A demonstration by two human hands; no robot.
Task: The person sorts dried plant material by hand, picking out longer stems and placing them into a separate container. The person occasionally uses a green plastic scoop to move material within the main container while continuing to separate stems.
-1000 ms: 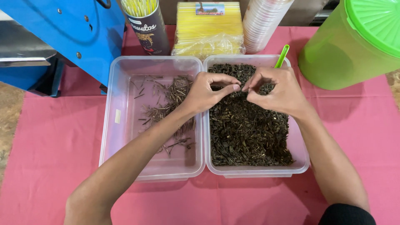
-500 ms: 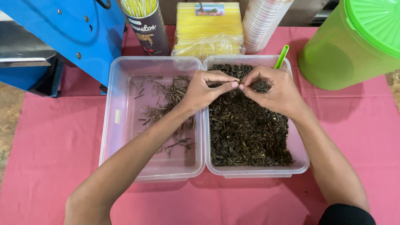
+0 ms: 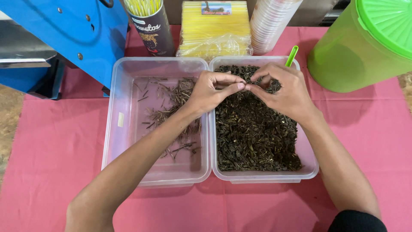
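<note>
Since the earlier frame both hands barely shift, fingertips closing together. Left hand (image 3: 210, 91) and right hand (image 3: 283, 92) pinch something tiny, too small to tell, over the dark-leaf tub (image 3: 257, 124), at its 12 o'clock; twig tub (image 3: 128, 120) at 9 o'clock keeps stems apart.

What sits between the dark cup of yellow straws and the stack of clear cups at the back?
A yellow packet wrapped in clear plastic, seen in the head view.

Green lidded jug (image 3: 360, 47) right; cup stack (image 3: 271, 23), yellow straw pack (image 3: 214, 30), blue machine (image 3: 64, 34) behind.
</note>
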